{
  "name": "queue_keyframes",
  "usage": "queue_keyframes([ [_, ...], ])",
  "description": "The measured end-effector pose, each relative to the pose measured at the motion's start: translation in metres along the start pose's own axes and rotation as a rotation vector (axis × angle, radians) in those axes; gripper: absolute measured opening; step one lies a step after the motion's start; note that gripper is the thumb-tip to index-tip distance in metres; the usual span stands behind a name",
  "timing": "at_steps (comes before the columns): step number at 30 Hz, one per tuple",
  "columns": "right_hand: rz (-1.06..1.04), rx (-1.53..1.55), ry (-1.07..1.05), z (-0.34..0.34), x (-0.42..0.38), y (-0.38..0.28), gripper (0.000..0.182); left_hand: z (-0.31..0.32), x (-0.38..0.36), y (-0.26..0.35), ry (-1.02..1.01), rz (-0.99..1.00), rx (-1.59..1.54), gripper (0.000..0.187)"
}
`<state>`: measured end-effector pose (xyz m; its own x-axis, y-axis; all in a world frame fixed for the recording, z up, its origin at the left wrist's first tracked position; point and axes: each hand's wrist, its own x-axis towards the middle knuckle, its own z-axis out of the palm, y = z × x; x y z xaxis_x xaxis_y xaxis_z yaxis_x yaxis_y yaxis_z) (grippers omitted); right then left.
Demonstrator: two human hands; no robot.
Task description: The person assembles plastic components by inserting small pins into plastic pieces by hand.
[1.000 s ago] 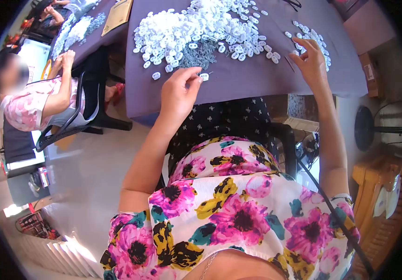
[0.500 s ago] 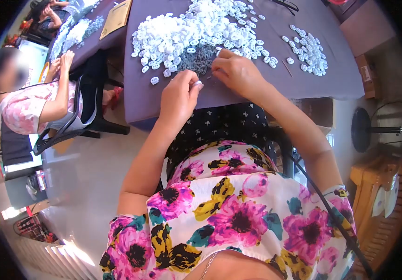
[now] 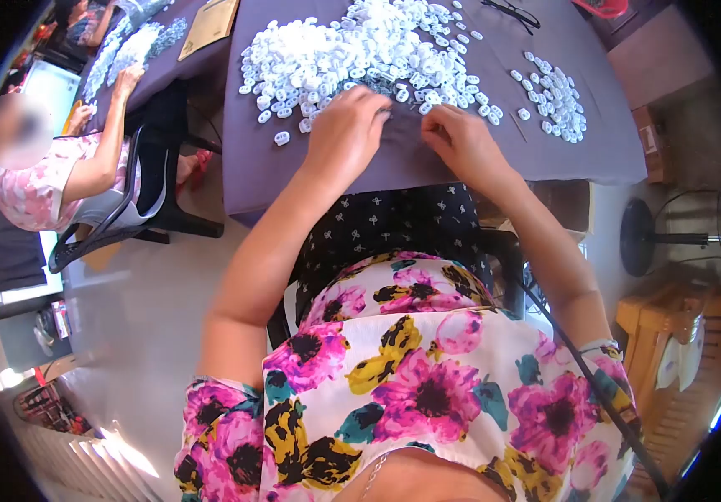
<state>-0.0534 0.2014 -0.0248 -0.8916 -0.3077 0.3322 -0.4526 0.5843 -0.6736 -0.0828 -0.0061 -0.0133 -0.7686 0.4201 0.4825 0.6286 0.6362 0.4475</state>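
Note:
My left hand (image 3: 346, 130) is at the near edge of a big heap of small white oval plastic pieces with holes (image 3: 306, 63). Its fingers are bent and pressed together over small dark grey pieces (image 3: 384, 86), which it partly covers; what is in its fingertips is hidden. To the right, my right hand (image 3: 463, 140) hovers just above the tablecloth with curled fingers, thumb and forefinger closed together. Anything in that pinch is too small to make out. A few loose white pieces lie close to both hands.
A smaller group of white pieces (image 3: 557, 105) lies right, beside a thin stick (image 3: 518, 125). Eyeglasses (image 3: 513, 12) and a brown envelope (image 3: 208, 28) lie farther back. Another person (image 3: 68, 176) sits left on a black chair (image 3: 172, 159). A stand fan (image 3: 638, 237) is right.
My left hand has moved forward and right onto the grey pieces; the white piece it held is out of sight. My right hand has drawn back to the right, away from the heap.

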Motion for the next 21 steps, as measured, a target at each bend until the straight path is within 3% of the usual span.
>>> queue_keyframes([
  [7,0.117,0.066,0.132,0.003,-0.016,0.001,0.009,0.031,0.062,-0.02,-0.207,0.068,0.207,0.013],
  [9,0.142,0.107,0.146,0.005,-0.015,0.004,0.01,0.033,0.068,-0.022,-0.386,0.041,0.292,0.013],
  [14,0.192,0.175,0.166,0.005,-0.018,0.007,0.013,0.009,0.061,-0.033,-0.454,-0.035,0.345,0.015],
  [21,0.104,0.156,0.181,0.005,-0.02,0.01,0.012,-0.006,0.054,-0.023,-0.467,-0.065,0.311,0.013],
])
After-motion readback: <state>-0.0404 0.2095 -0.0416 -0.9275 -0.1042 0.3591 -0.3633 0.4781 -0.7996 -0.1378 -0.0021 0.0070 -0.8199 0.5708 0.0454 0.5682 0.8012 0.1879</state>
